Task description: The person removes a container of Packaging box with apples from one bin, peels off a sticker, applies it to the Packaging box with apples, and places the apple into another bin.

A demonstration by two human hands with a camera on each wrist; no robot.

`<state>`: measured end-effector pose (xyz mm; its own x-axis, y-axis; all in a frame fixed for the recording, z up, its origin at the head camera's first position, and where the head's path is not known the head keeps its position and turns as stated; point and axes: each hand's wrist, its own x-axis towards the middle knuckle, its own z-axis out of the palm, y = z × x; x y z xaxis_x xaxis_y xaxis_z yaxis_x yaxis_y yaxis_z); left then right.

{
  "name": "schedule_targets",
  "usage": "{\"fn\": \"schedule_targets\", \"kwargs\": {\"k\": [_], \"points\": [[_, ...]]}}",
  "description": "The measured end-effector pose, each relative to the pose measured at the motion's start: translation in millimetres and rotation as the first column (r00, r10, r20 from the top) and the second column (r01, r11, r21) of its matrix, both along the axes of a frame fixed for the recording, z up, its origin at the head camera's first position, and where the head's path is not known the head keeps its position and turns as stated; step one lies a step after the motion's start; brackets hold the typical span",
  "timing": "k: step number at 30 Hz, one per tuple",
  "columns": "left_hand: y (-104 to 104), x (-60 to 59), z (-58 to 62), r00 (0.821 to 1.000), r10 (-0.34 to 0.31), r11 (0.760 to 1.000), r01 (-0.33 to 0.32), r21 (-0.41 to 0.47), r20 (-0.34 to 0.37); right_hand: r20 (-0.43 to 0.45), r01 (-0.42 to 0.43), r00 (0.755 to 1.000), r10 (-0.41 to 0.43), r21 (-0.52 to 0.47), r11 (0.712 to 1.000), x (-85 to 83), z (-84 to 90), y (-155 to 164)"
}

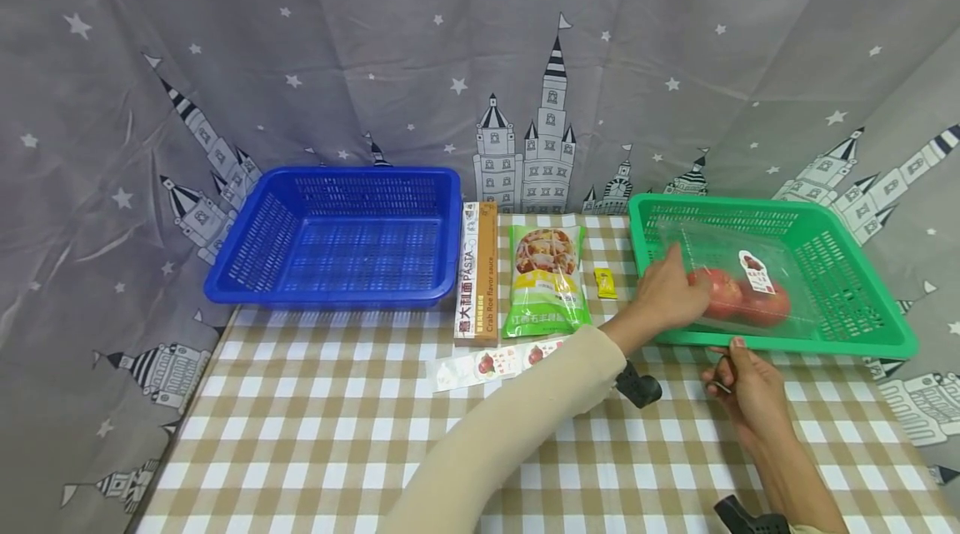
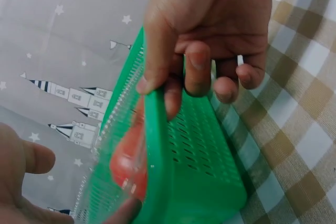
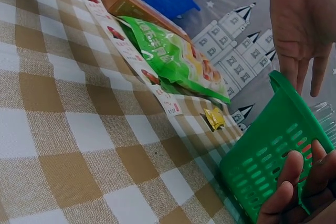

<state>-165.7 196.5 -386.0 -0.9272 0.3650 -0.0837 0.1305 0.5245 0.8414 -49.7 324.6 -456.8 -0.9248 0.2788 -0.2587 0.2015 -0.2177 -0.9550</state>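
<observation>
A clear plastic pack point(image 1: 787, 267) with a white sticker and two red round fruits point(image 1: 765, 305) lies tilted inside the green basket point(image 1: 870, 284). My left hand point(image 1: 667, 292) reaches over the basket's near left side to the left end of the pack. Its fingers hang straight in the right wrist view. At the near side, my right hand point(image 1: 750, 392) pinches the green rim, thumb on top and index finger beneath, as the left wrist view shows. A small pale sliver point(image 2: 240, 60) shows between its outer fingers; what it is, I cannot tell.
A blue basket point(image 1: 367, 251) stands at the left. Beside it lie a pasta box point(image 1: 476, 276), a green food bag point(image 1: 547, 284) and a small yellow packet point(image 1: 605, 283). A sticker strip point(image 1: 465, 371) lies in front, partly behind my left sleeve. A grey curtain point(image 1: 420, 42) hangs behind.
</observation>
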Motion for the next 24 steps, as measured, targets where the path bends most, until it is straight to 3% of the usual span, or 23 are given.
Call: {"fn": "schedule_targets", "kwargs": {"k": [7,15,24], "points": [[2,3.7,7.9,0.997,-0.023,1.000,0.024,-0.014,0.080,0.011,0.004,1.000,-0.004,-0.003,1.000,-0.6,-0.5,1],[0,6.7,11.2,0.994,-0.065,0.998,0.067,-0.021,0.089,0.016,0.005,1.000,-0.004,-0.004,1.000,-1.3,-0.5,0],[-3,7.2,11.5,0.984,-0.104,0.993,0.093,0.079,0.147,0.006,0.000,1.000,0.000,0.002,1.000,-0.6,-0.8,0]]}}
